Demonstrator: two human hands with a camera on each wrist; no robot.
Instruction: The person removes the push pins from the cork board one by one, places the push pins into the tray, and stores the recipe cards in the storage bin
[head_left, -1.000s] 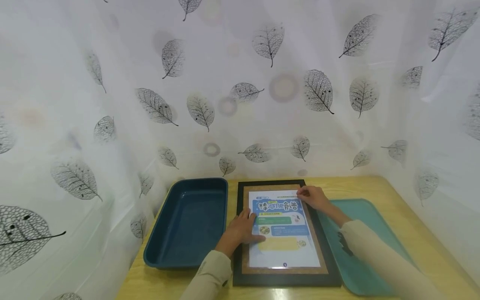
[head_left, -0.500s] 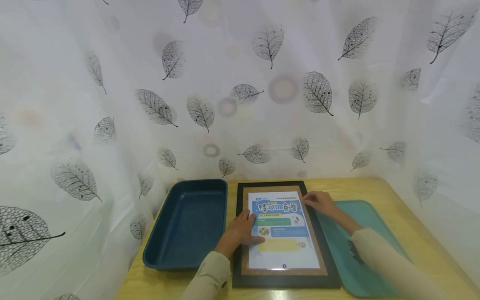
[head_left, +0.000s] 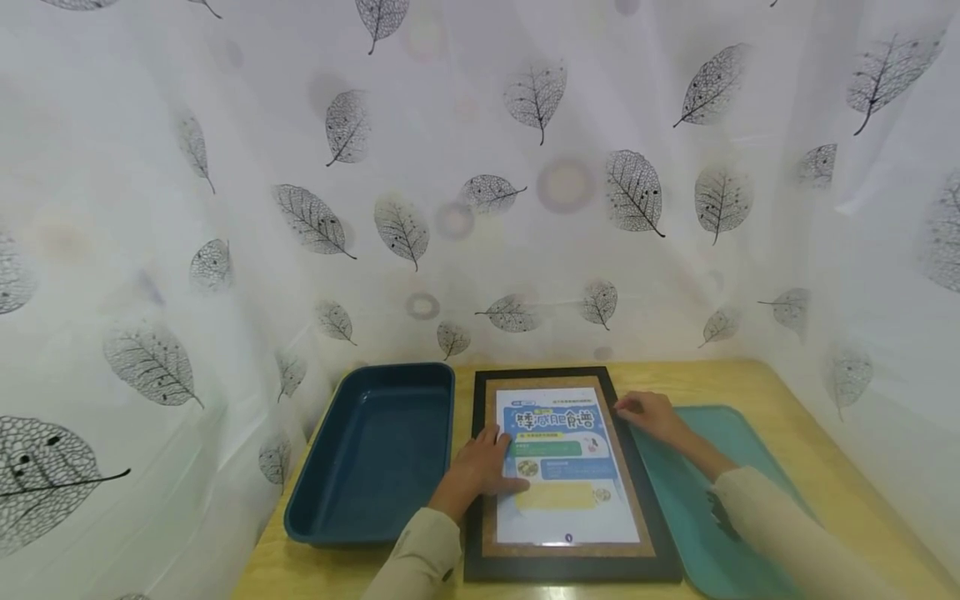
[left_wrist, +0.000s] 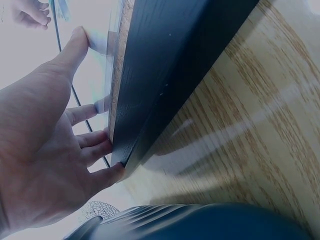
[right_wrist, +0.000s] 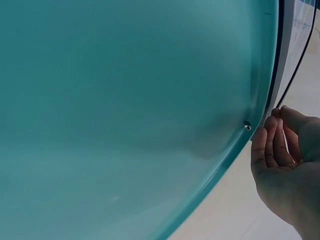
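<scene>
A black frame (head_left: 573, 568) with a brown inner board (head_left: 637, 540) lies on the table, bearing a glossy printed sheet (head_left: 555, 521) with blue, green and yellow blocks. My left hand (head_left: 480, 467) rests on the sheet's left side, fingers spread. In the left wrist view its thumb (left_wrist: 75, 47) reaches over the sheet, and a lower fingertip (left_wrist: 120, 170) touches the frame's outer edge. My right hand (head_left: 652, 415) is at the frame's upper right edge, thumb and forefinger brought together. In the right wrist view these fingertips (right_wrist: 282, 111) meet beside the frame; nothing held between them is visible.
A deep dark-blue bin (head_left: 375, 467) stands left of the frame. To the right, a flat teal tray (head_left: 720, 467) lies close against the frame, under my right forearm. Leaf-printed translucent curtain (head_left: 480, 250) surrounds the wood-grain table (head_left: 697, 375) behind and at both sides.
My right hand has moved right and slightly down, from the sheet's upper right corner to the frame's right edge. The left hand stays in place; the whole view has shifted slightly.
</scene>
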